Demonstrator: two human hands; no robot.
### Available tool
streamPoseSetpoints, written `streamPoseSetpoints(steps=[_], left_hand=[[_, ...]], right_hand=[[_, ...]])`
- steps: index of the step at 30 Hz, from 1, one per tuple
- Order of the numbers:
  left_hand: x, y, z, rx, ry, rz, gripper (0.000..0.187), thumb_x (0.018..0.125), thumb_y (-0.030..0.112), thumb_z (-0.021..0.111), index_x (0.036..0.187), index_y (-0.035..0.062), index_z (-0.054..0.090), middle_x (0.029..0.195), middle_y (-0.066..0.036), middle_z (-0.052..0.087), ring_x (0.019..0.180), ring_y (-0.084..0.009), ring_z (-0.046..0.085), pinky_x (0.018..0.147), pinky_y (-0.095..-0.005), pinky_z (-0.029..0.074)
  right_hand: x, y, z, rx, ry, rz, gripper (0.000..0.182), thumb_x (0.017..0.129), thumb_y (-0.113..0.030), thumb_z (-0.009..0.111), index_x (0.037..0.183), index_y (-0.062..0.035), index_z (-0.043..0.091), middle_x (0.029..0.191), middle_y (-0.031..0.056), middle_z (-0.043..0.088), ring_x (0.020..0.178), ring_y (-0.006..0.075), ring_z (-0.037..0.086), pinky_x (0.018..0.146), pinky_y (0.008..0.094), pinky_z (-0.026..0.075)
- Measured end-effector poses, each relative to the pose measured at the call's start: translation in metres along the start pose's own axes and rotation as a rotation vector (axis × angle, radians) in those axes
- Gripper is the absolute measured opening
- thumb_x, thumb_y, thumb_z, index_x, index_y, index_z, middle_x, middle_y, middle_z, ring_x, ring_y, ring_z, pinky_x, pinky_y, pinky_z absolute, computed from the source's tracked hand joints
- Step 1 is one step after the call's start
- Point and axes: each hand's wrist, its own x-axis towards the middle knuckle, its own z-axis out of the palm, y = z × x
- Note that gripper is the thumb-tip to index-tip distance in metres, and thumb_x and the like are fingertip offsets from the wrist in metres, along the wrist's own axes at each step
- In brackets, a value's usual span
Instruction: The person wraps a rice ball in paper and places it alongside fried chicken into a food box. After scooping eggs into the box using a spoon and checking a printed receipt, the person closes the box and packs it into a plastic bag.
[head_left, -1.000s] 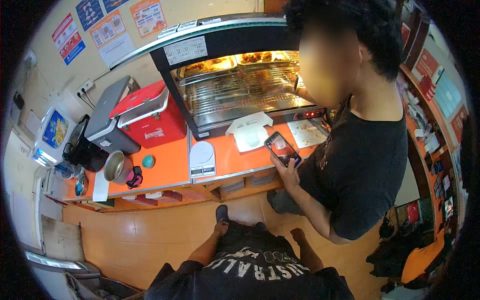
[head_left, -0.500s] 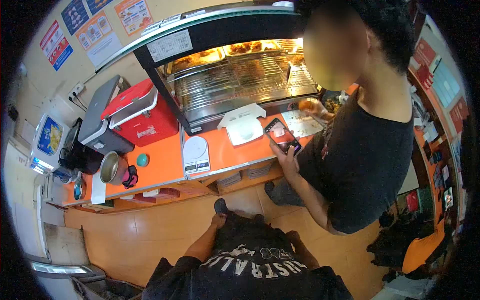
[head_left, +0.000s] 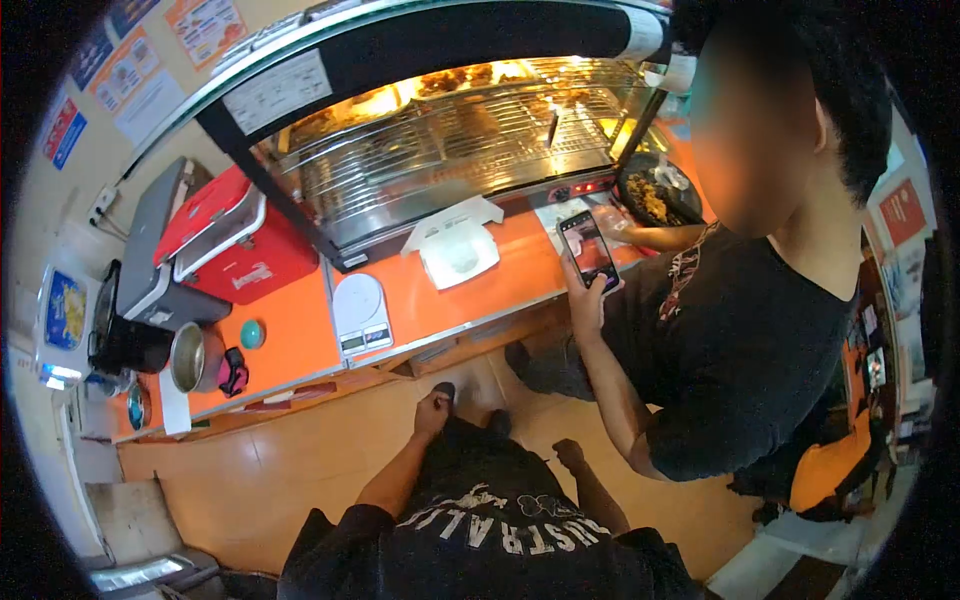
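My left hand (head_left: 432,413) hangs low in front of my dark trousers, its fingers curled together; whether anything is inside cannot be made out. On the other side, my right hand (head_left: 570,454) is a loose fist over the tiled floor, with its fingertips too small to read. Neither hand touches the orange counter (head_left: 430,305). Nearest to them on it are a white kitchen scale (head_left: 360,308) and an open white takeaway box (head_left: 460,255). A person in a black top (head_left: 740,350) stands at the right, holding a phone (head_left: 588,248) over the counter.
A glass food warmer (head_left: 450,150) with wire racks stands on the counter. Left of it are a red cooler (head_left: 250,250), a grey cooler (head_left: 150,285), a metal pot (head_left: 190,358) and a teal bowl (head_left: 252,334). A black pan (head_left: 655,195) holds food at the right.
The view has shifted to the right. My right hand has come out from beside my body. The person's phone is more upright, and their other hand has moved down to the paper on the counter.
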Motion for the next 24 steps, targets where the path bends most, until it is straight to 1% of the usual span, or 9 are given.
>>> streamPoseSetpoints(steps=[2, 3, 6, 10, 13, 17, 21, 22, 24], left_hand=[[0.014, -0.098, 0.032, -0.112, -0.35, -0.226, 0.031, 0.091, 0.029, 0.055, 0.092, 0.0012, 0.068, 0.079, -0.02, 0.067, 0.073, -0.0315, 0.064, 0.069, -0.0431, 0.051], [0.019, -0.112, 0.038, 0.045, -0.495, -0.186, 0.03, 0.091, 0.028, 0.055, 0.093, 0.0009, 0.068, 0.081, -0.02, 0.066, 0.074, -0.032, 0.064, 0.07, -0.0433, 0.051], [0.032, -0.144, 0.048, 0.343, -0.774, -0.079, 0.029, 0.09, 0.026, 0.054, 0.094, 0.0, 0.067, 0.085, -0.02, 0.066, 0.078, -0.0333, 0.064, 0.072, -0.0439, 0.051], [0.059, -0.151, 0.055, 0.465, -0.833, 0.016, 0.028, 0.089, 0.022, 0.052, 0.096, -0.0012, 0.066, 0.091, -0.021, 0.065, 0.083, -0.0351, 0.063, 0.075, -0.0446, 0.051], [0.077, -0.161, 0.058, 0.514, -0.809, 0.061, 0.028, 0.088, 0.02, 0.051, 0.097, -0.0022, 0.065, 0.095, -0.022, 0.065, 0.087, -0.0364, 0.062, 0.077, -0.0452, 0.051], [0.089, -0.174, 0.061, 0.581, -0.802, 0.131, 0.027, 0.087, 0.017, 0.05, 0.099, -0.0034, 0.064, 0.101, -0.022, 0.064, 0.093, -0.0382, 0.062, 0.08, -0.0459, 0.051], [0.084, -0.191, 0.067, 0.836, -0.789, 0.426, 0.028, 0.086, 0.013, 0.048, 0.101, -0.0046, 0.062, 0.107, -0.023, 0.064, 0.098, -0.0399, 0.061, 0.083, -0.0467, 0.051], [0.094, -0.183, 0.065, 0.511, -0.779, 0.262, 0.025, 0.085, 0.012, 0.048, 0.098, -0.0047, 0.063, 0.103, -0.022, 0.064, 0.095, -0.0387, 0.062, 0.081, -0.046, 0.051], [0.096, -0.162, 0.052, 0.415, -0.757, 0.151, 0.023, 0.086, 0.014, 0.051, 0.095, -0.0042, 0.062, 0.094, -0.017, 0.061, 0.087, -0.0335, 0.059, 0.075, -0.0427, 0.049]], right_hand=[[0.017, -0.018, -0.028, 1.222, 0.171, 0.536, 0.014, 0.091, -0.02, 0.063, 0.094, -0.0072, 0.068, 0.081, 0.0072, 0.064, 0.064, 0.0148, 0.056, 0.057, 0.0316, 0.047], [0.023, -0.021, -0.035, 0.837, 0.142, 0.598, 0.015, 0.091, -0.02, 0.062, 0.094, -0.0062, 0.067, 0.079, 0.0077, 0.063, 0.065, 0.0158, 0.058, 0.056, 0.0321, 0.047], [0.032, -0.039, -0.07, 1.148, 0.144, 0.894, 0.015, 0.091, -0.02, 0.062, 0.093, -0.0053, 0.067, 0.079, 0.0074, 0.064, 0.063, 0.0164, 0.058, 0.051, 0.0315, 0.046], [0.009, -0.017, -0.009, 0.856, 0.09, 0.809, 0.014, 0.091, -0.018, 0.062, 0.094, -0.0045, 0.066, 0.079, 0.0094, 0.065, 0.061, 0.0177, 0.058, 0.048, 0.0305, 0.046], [0.017, -0.06, -0.047, 1.049, -0.133, 1.332, 0.016, 0.091, -0.016, 0.062, 0.093, -0.0023, 0.07, 0.085, 0.0119, 0.068, 0.07, 0.0186, 0.063, 0.059, 0.0377, 0.052], [-0.003, -0.063, -0.012, 0.919, -0.123, 1.126, 0.017, 0.09, -0.018, 0.063, 0.093, -0.0031, 0.07, 0.084, 0.0117, 0.068, 0.07, 0.0192, 0.063, 0.06, 0.0383, 0.052], [-0.009, -0.072, -0.001, 0.973, -0.057, 1.168, 0.017, 0.089, -0.02, 0.065, 0.092, -0.0039, 0.07, 0.084, 0.0116, 0.068, 0.071, 0.0199, 0.063, 0.06, 0.039, 0.052], [-0.01, -0.072, 0.001, 1.01, -0.039, 1.213, 0.017, 0.089, -0.02, 0.065, 0.092, -0.0041, 0.07, 0.083, 0.0116, 0.068, 0.071, 0.0201, 0.063, 0.061, 0.0391, 0.052], [-0.006, -0.065, 0.008, 1.099, -0.029, 1.325, 0.018, 0.089, -0.021, 0.066, 0.092, -0.0045, 0.07, 0.083, 0.0115, 0.068, 0.071, 0.0204, 0.063, 0.061, 0.0394, 0.052]])
